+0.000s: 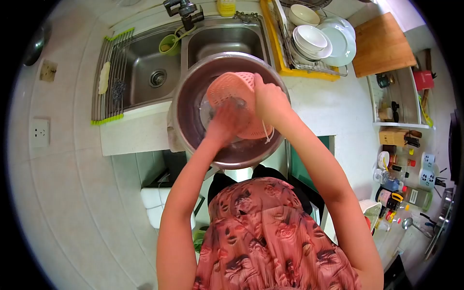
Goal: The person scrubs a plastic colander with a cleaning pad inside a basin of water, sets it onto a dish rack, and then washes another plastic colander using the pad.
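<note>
Pink basket [255,120] aslant in the round basin [186,104]

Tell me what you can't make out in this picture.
All in the head view:
Whatever the left hand may be holding: blurred, like its fingers.
Part of the round metal basin's floor: hidden by the pink perforated plastic basket.
Some fingertips of the right hand: hidden behind that hand.
Dark round object at left: cut off by the black border.
Wording on the clear rectangular bottle: too small.
</note>
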`<state>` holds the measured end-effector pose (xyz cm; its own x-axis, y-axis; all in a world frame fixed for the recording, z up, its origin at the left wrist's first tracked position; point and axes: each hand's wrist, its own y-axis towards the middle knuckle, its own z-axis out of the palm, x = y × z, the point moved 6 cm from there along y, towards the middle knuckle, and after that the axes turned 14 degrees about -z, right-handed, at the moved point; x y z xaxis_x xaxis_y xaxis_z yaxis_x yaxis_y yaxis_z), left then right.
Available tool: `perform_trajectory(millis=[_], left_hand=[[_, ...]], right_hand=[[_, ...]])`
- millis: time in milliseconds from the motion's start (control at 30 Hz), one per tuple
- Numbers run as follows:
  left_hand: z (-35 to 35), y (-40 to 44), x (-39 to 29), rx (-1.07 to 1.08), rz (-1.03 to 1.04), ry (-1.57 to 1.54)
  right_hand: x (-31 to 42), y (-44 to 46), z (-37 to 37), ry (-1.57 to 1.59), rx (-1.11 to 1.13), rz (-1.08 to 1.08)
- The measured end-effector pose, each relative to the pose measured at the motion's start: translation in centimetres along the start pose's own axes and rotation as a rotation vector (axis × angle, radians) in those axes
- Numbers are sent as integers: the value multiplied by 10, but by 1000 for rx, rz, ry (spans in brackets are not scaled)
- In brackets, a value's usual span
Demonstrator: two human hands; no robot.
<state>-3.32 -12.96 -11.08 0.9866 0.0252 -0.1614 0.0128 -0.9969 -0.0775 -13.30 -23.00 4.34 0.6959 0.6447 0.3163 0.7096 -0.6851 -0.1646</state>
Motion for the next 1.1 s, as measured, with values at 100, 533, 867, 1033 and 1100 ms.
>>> perform_trajectory(millis=[100,533,867,1033,1100], left_hand=[[10,-15,-32,262,105,-424],[-26,9,45,61,88,69],[-15,-37,-23,281,24,-622],[-59,-51,-1,-12,-207,-788],[-73,-60,3,-127,-279,-771]], right_hand=[[4,6,-7,-7,-127,-82],[5,0,10,-42,-110,-42],[-57,-9,18,223,-141,30],[-77,-36,27,543,-218,161],[-78,-42,30,611,-214,180]])
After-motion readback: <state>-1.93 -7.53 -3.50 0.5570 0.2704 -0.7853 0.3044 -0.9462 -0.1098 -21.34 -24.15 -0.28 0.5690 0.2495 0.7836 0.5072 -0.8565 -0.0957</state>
